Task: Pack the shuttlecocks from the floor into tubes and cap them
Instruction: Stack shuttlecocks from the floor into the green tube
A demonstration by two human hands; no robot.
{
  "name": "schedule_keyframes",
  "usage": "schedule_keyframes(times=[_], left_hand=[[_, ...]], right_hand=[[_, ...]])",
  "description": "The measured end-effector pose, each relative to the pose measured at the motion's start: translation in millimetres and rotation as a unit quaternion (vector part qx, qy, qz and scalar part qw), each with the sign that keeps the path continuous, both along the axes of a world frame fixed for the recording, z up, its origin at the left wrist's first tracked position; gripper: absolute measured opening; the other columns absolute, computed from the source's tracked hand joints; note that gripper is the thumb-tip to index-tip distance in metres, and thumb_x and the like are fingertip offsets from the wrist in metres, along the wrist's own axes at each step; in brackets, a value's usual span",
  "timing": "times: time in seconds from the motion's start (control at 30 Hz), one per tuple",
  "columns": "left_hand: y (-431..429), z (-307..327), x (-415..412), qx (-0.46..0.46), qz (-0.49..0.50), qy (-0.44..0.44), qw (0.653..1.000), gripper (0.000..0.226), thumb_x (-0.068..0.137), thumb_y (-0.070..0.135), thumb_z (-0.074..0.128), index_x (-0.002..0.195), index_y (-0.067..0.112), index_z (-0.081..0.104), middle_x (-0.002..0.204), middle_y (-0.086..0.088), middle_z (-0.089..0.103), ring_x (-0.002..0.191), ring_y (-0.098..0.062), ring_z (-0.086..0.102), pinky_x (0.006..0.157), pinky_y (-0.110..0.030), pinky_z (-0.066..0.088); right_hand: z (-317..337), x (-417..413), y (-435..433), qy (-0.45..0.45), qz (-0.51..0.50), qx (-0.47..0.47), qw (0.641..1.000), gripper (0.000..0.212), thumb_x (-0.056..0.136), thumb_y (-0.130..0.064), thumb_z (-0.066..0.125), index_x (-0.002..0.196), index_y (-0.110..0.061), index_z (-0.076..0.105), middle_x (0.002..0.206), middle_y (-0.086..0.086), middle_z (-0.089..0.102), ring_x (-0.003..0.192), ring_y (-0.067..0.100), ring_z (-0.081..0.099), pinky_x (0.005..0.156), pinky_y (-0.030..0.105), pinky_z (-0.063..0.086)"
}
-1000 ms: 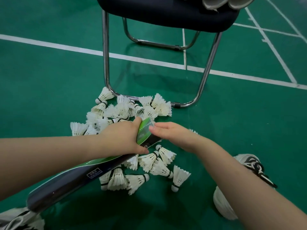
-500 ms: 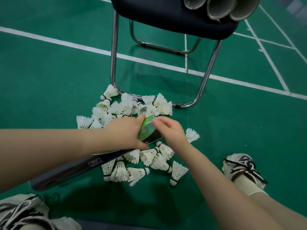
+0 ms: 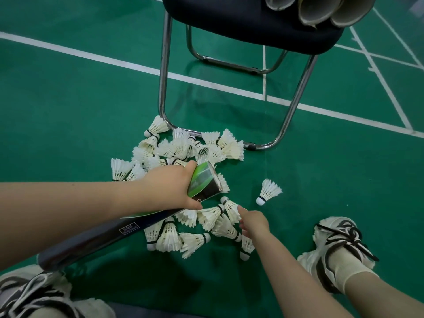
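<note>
My left hand (image 3: 171,187) grips a long dark tube with a green end (image 3: 203,182), held low and slanting, its open mouth pointing right over the pile. Several white shuttlecocks (image 3: 183,148) lie heaped on the green floor by the chair's front leg bar, and more shuttlecocks (image 3: 213,216) lie under the tube. My right hand (image 3: 252,222) reaches down into this nearer group, fingers spread and touching one shuttlecock (image 3: 231,208); it holds nothing. A single shuttlecock (image 3: 268,191) lies apart to the right.
A dark chair (image 3: 241,21) on chrome legs (image 3: 164,72) stands behind the pile, with three open cardboard tubes (image 3: 319,10) lying on its seat. My shoes (image 3: 337,244) rest on the floor at right and lower left shoe (image 3: 34,292). White court lines cross the floor.
My right hand left the tube's mouth and dropped down to the shuttlecocks under the tube. The tube's open end now shows. The view tilted and shifted.
</note>
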State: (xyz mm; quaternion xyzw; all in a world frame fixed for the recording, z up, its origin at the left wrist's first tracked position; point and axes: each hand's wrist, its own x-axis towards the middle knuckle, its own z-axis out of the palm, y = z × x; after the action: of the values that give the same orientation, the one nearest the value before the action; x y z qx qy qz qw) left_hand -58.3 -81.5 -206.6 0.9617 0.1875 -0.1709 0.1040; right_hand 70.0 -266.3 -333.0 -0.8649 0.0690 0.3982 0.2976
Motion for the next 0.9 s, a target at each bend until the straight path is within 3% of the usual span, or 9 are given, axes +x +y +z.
schedule_keyframes(times=[0.13,0.27,0.33,0.43,0.57,0.67,0.83,0.9], left_hand=[[2.1,-3.8,1.3,0.007,-0.004,0.001,1.0,0.078,0.065,0.07,0.062,0.116,0.019,0.034,0.081,0.004,0.056,0.069,-0.017,0.056,0.06,-0.033,0.052],[2.3,-7.4,0.6,0.003,-0.003,0.005,1.0,0.079,0.065,0.07,0.062,0.118,0.019,0.032,0.075,0.007,0.05,0.064,-0.014,0.051,0.056,-0.03,0.048],[2.1,-9.3,-0.1,0.0,-0.003,0.008,1.0,0.078,0.066,0.07,0.062,0.117,0.02,0.032,0.073,0.008,0.047,0.061,-0.012,0.048,0.054,-0.03,0.046],[3.6,-11.8,-1.2,-0.005,-0.002,0.011,1.0,0.079,0.066,0.071,0.061,0.118,0.02,0.03,0.071,0.009,0.045,0.061,-0.011,0.047,0.055,-0.031,0.048],[9.5,-12.0,-1.1,0.001,0.01,0.007,1.0,0.081,0.066,0.071,0.061,0.12,0.02,0.03,0.069,0.01,0.043,0.058,-0.008,0.045,0.05,-0.028,0.043],[13.7,-10.7,-1.5,0.008,0.016,0.002,1.0,0.08,0.066,0.07,0.061,0.12,0.019,0.032,0.07,0.01,0.044,0.061,-0.012,0.047,0.054,-0.029,0.047],[14.7,-8.0,-5.1,0.01,0.016,-0.007,1.0,0.076,0.065,0.07,0.062,0.115,0.02,0.034,0.069,0.01,0.044,0.063,-0.014,0.05,0.056,-0.031,0.05],[13.2,-7.9,-6.8,0.006,0.018,-0.01,1.0,0.074,0.065,0.069,0.063,0.114,0.02,0.034,0.072,0.01,0.045,0.065,-0.015,0.05,0.058,-0.031,0.05]], right_hand=[[-0.6,1.2,10.1,0.036,-0.028,0.015,0.999,0.035,0.089,-0.039,0.055,0.094,-0.006,0.05,0.086,0.011,0.059,0.095,0.029,0.064,0.088,0.042,0.053],[-7.8,1.3,21.8,0.031,-0.034,0.01,0.999,0.031,0.085,-0.033,0.058,0.091,-0.003,0.052,0.085,0.013,0.059,0.09,0.032,0.063,0.086,0.044,0.053],[-6.7,0.4,25.9,-0.022,0.013,-0.018,1.0,0.021,0.086,-0.025,0.052,0.091,-0.005,0.057,0.084,0.011,0.059,0.083,0.03,0.061,0.071,0.036,0.053],[-0.1,-2.8,28.6,-0.132,0.062,-0.02,0.989,0.017,0.089,-0.017,0.044,0.086,-0.012,0.059,0.072,0.003,0.056,0.066,0.022,0.05,0.051,0.025,0.033],[21.6,-3.9,32.5,-0.227,0.019,0.055,0.972,0.033,0.094,-0.026,0.04,0.062,-0.017,0.04,0.059,-0.002,0.043,0.055,0.015,0.036,0.05,0.029,0.028],[43.0,-4.4,32.3,-0.291,-0.024,0.164,0.942,0.038,0.095,-0.022,0.039,0.058,-0.016,0.031,0.057,-0.003,0.032,0.054,0.011,0.026,0.05,0.025,0.022],[78.1,-12.4,42.5,-0.314,-0.095,0.35,0.877,0.036,0.094,-0.009,0.042,0.058,-0.012,0.036,0.056,-0.002,0.03,0.051,0.005,0.024,0.047,0.017,0.022],[92.4,-16.6,48.5,-0.292,-0.073,0.395,0.868,0.036,0.094,-0.007,0.042,0.058,-0.012,0.04,0.054,-0.005,0.033,0.051,0.005,0.027,0.047,0.017,0.024]])
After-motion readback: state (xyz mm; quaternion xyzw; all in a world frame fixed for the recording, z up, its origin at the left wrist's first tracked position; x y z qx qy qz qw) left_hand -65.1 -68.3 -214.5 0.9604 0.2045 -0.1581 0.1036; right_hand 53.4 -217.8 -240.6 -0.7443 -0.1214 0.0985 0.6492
